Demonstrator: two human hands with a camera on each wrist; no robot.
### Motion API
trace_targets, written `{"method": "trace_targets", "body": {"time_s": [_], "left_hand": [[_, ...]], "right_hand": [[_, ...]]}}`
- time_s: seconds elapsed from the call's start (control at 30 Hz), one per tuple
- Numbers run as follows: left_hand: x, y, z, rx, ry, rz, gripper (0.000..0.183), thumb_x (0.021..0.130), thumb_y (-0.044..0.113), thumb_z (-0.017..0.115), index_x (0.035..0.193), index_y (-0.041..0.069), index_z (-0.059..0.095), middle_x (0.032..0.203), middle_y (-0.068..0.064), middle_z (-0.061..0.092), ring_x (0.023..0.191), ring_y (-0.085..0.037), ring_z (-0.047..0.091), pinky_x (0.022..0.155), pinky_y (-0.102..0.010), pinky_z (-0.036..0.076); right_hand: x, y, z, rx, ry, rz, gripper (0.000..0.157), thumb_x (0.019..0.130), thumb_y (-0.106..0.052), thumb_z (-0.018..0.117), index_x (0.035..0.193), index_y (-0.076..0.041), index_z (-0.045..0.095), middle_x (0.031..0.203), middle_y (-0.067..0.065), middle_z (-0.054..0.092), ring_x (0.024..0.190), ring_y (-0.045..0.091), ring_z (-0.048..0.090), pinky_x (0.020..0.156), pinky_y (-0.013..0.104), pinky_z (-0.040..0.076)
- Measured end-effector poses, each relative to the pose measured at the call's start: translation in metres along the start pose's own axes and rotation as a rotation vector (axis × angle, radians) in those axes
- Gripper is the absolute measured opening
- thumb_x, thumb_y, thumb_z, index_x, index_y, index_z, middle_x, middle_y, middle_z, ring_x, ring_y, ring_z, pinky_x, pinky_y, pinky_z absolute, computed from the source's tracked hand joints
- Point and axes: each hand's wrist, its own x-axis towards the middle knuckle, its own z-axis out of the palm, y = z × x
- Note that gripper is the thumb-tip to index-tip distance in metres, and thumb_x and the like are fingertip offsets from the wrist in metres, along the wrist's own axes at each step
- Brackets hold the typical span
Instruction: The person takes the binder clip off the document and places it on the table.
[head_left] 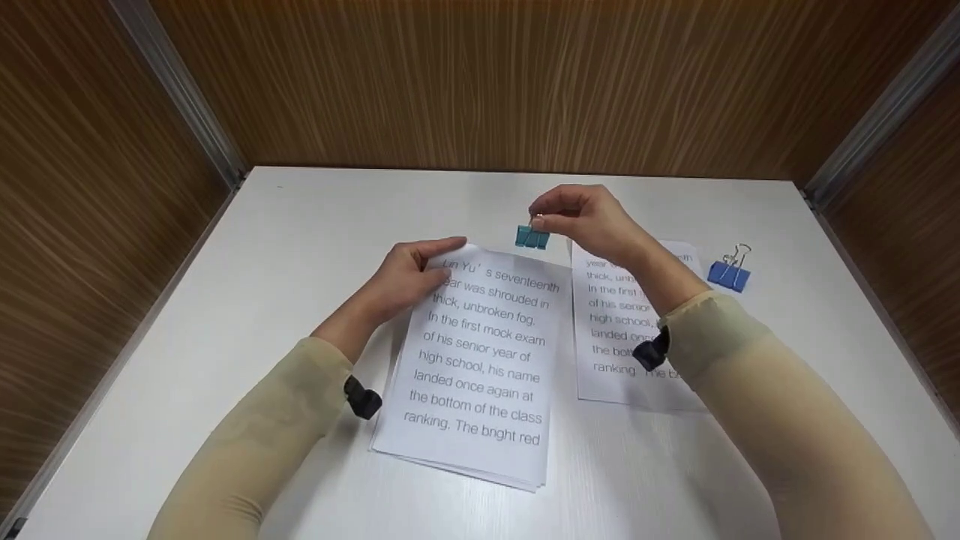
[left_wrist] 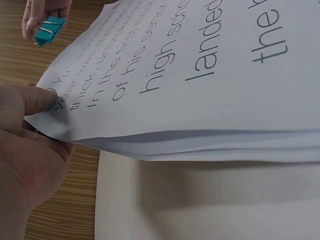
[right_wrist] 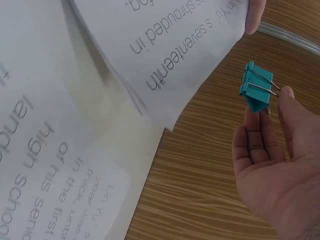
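A stack of printed paper sheets point(head_left: 480, 375) has its upper left corner pinched between the thumb and fingers of my left hand point(head_left: 409, 277). In the left wrist view the sheets point(left_wrist: 210, 100) are lifted at that corner, with gaps between their edges. My right hand point(head_left: 592, 221) pinches a teal binder clip point(head_left: 532, 237) by its wire handles, just beyond the stack's top edge. Seen from the right wrist, the teal clip point(right_wrist: 258, 86) is apart from the paper, and its wire handles lie between thumb and fingers.
A second printed stack point(head_left: 622, 375) lies on the white table point(head_left: 247, 315) to the right, partly under my right forearm. A blue binder clip point(head_left: 729, 275) rests at the far right. Wood-grain panels point(head_left: 480, 82) enclose the table's back and sides.
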Motion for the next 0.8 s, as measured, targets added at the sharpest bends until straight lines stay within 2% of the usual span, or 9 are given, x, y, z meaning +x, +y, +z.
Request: {"method": "trace_targets", "body": {"time_s": [0.3,0.5,0.73,0.8], "left_hand": [[0.005,-0.015,-0.005,0.002,0.055,-0.035,0.055,0.102,-0.003,0.061,0.15,0.023,0.064,0.152,0.001,0.06,0.126,-0.014,0.065,0.103,-0.031,0.052],[0.006,-0.025,-0.009,0.013,0.087,-0.062,0.055,0.102,-0.001,0.061,0.153,0.02,0.06,0.154,0.001,0.058,0.128,-0.015,0.064,0.107,-0.033,0.049],[0.007,-0.033,-0.012,0.034,0.125,-0.092,0.055,0.102,-0.002,0.062,0.153,0.019,0.06,0.159,0.002,0.054,0.143,-0.015,0.051,0.12,-0.035,0.037],[0.007,-0.034,-0.013,0.013,0.126,-0.114,0.056,0.102,-0.002,0.062,0.154,0.019,0.059,0.159,0.002,0.053,0.146,-0.016,0.049,0.123,-0.036,0.034]], "right_hand": [[-0.028,0.018,-0.03,-0.037,0.075,0.084,0.025,0.101,-0.023,0.077,0.123,-0.011,0.077,0.114,0.008,0.075,0.102,0.022,0.069,0.088,0.028,0.055],[-0.056,0.032,-0.056,-0.081,0.126,0.141,0.027,0.101,-0.027,0.076,0.124,-0.011,0.077,0.115,0.007,0.075,0.104,0.02,0.068,0.091,0.027,0.052],[-0.089,0.05,-0.087,-0.125,0.177,0.225,0.031,0.104,-0.03,0.072,0.127,-0.01,0.075,0.116,0.005,0.074,0.106,0.021,0.064,0.09,0.026,0.05],[-0.098,0.056,-0.095,-0.15,0.186,0.251,0.033,0.104,-0.032,0.071,0.128,-0.01,0.074,0.116,0.004,0.074,0.106,0.022,0.062,0.089,0.027,0.048]]}}
